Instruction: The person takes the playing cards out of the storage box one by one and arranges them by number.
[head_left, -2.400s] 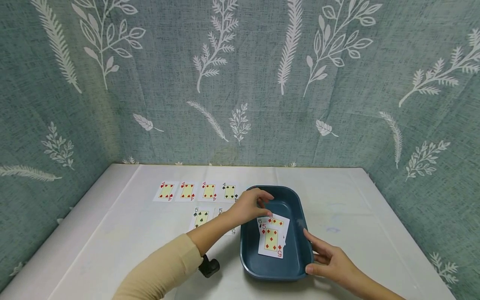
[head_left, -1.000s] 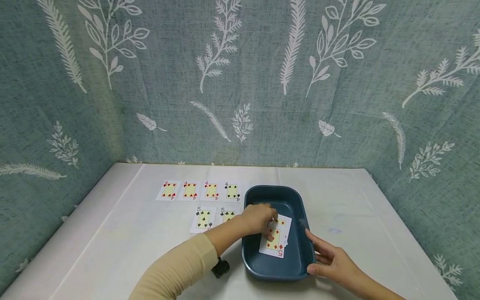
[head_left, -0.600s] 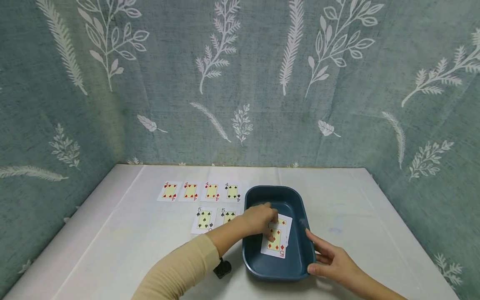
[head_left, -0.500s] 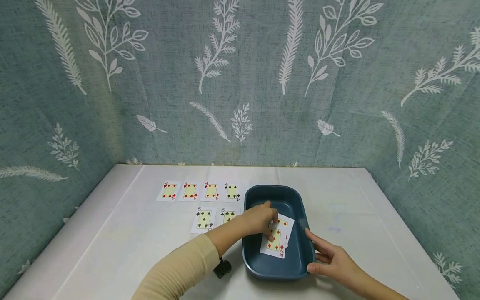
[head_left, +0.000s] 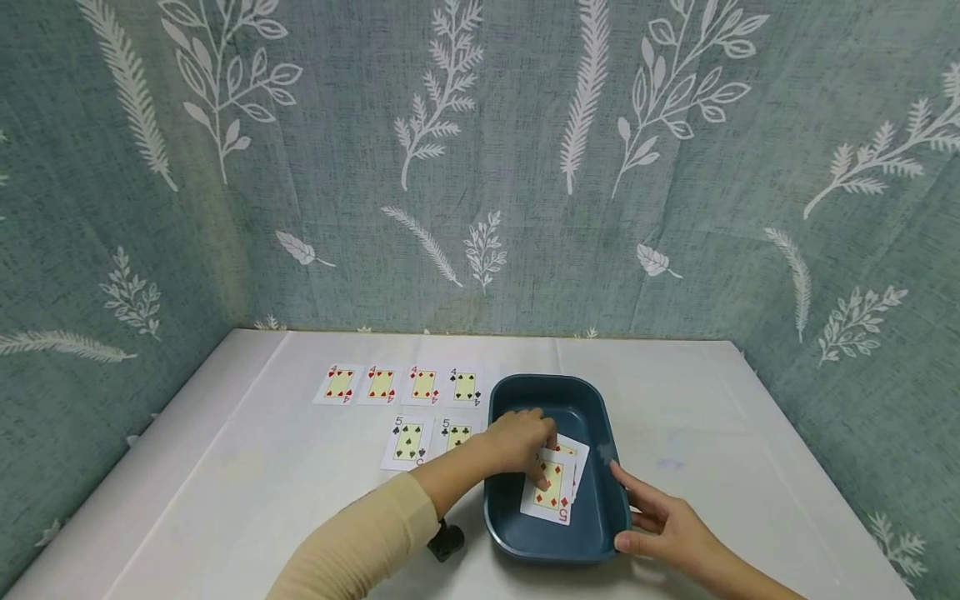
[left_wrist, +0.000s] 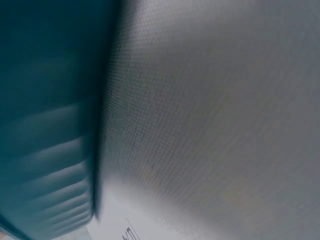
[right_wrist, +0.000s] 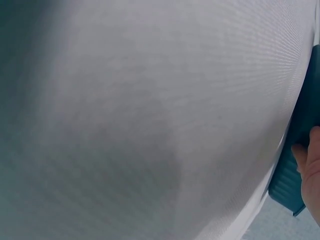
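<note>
More tilt to under-card (head_left: pixel 573 448) vs. earlier; L fingers (head_left: pixel 536 473) bent, grip unclear; R fingers (head_left: pixel 633 485) spread on tub (head_left: pixel 517 533)

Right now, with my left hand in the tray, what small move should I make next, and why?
Perhaps slide the five of diamonds clear with your left hand. It lies on top, overlapping another card in the tray; your left hand partly covers it. Your right hand, against the tray's side, should help steadiness.
</note>
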